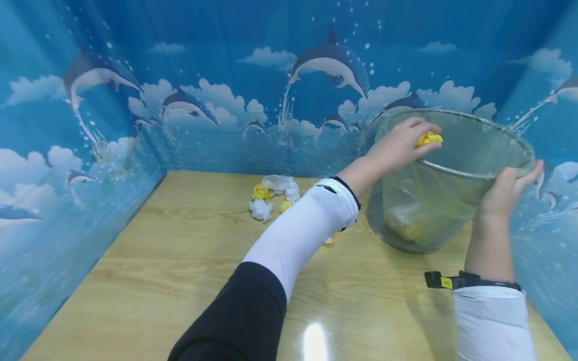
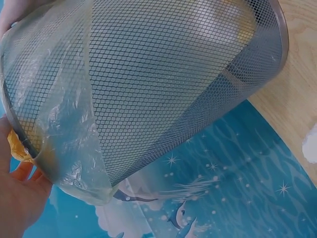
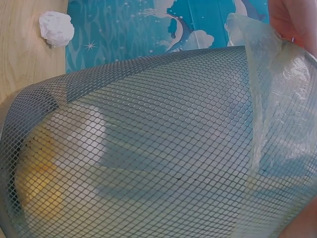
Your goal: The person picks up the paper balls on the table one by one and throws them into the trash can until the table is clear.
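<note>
A metal mesh wastebasket (image 1: 433,200), lined with a thin translucent bag (image 2: 74,134), leans tilted on the table with its mouth toward the upper right. My left hand (image 1: 406,138) pinches a crumpled yellow paper ball (image 1: 429,139) right at the near rim. In the left wrist view, the yellow paper (image 2: 19,147) shows between the fingers beside the rim. My right hand (image 1: 501,193) grips the right side of the rim, thumb and fingers spread around it. Through the mesh, white crumpled paper (image 3: 81,131) and yellow crumpled paper (image 3: 42,183) lie at the bottom.
Left of the basket on the wooden table (image 1: 180,260) lie several crumpled balls, among them a yellow one (image 1: 262,192) and a white one (image 1: 260,210), partly behind my left sleeve. A blue dolphin-print curtain (image 1: 217,60) encloses the back and sides.
</note>
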Demonstrator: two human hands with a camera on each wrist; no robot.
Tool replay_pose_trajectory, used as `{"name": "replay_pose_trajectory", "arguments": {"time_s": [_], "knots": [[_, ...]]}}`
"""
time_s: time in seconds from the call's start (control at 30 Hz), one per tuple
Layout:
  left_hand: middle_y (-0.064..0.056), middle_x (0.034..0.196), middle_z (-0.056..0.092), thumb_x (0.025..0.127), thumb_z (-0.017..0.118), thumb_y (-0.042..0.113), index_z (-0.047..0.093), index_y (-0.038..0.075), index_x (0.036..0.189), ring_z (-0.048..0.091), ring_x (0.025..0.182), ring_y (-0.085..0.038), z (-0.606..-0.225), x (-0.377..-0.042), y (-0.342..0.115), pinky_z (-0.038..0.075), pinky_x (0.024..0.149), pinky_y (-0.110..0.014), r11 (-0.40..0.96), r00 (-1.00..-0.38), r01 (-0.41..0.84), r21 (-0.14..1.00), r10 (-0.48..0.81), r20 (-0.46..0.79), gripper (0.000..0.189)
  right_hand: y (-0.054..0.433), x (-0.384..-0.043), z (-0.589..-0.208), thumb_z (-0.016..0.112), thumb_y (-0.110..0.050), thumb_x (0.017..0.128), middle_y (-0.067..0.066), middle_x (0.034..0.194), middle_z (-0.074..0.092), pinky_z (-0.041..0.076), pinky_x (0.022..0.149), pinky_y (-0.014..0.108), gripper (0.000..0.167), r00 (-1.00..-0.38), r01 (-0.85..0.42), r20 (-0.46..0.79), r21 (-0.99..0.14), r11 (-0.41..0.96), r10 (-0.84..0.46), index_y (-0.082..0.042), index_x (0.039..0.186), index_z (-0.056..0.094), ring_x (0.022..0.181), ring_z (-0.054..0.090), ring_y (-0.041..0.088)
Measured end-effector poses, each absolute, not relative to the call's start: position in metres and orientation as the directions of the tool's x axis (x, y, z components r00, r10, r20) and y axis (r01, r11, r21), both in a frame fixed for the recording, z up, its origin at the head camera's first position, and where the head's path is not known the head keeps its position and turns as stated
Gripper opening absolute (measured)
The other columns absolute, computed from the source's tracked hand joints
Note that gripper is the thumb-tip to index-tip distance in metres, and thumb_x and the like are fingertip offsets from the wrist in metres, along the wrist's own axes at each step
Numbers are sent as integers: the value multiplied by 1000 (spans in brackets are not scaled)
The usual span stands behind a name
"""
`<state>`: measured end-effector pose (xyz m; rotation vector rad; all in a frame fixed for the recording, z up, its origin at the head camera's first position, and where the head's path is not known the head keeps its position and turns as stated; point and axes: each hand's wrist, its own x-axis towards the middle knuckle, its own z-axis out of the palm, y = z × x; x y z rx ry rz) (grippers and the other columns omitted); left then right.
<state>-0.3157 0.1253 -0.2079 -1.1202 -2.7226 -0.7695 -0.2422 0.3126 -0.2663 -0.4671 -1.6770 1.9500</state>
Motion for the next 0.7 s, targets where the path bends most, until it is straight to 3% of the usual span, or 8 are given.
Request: {"name": "replay_pose_trajectory", "arguments": {"time_s": [0.33, 0.47, 0.57, 0.7], "knots": [[10, 148, 39, 98, 48, 46, 43, 30, 144, 41, 129, -1, -208, -315, 128, 36, 102, -11, 594, -714, 691, 412, 648, 263, 49, 312, -243, -265, 24, -24, 100, -23, 156, -20, -2, 115, 15, 68, -799, -149, 59, -984, -102, 599, -41, 150, -18, 140, -11, -9], [9, 162, 14, 98, 44, 53, 22, 35, 154, 18, 146, -5, -209, -315, 128, 21, 117, -18, 612, -706, 703, 361, 660, 255, 62, 312, -244, -267, 24, -26, 100, -22, 156, -21, -3, 117, 18, 68, -801, -154, 69, -984, -94, 594, -41, 150, -19, 141, -11, -7], [12, 162, -9, 98, 37, 58, 1, 39, 155, -4, 149, -5, -210, -313, 127, 5, 122, -28, 643, -700, 714, 278, 668, 253, 70, 313, -245, -268, 24, -26, 100, -22, 156, -21, -4, 117, 20, 68, -800, -156, 75, -984, -85, 596, -41, 150, -19, 141, -12, -6], [11, 161, -15, 98, 32, 60, -6, 41, 154, -12, 149, -10, -211, -311, 126, -1, 123, -35, 671, -703, 711, 209, 669, 243, 70, 313, -245, -268, 24, -26, 100, -22, 156, -20, -3, 117, 19, 67, -796, -160, 78, -984, -84, 600, -40, 150, -19, 141, -12, -7]]}}
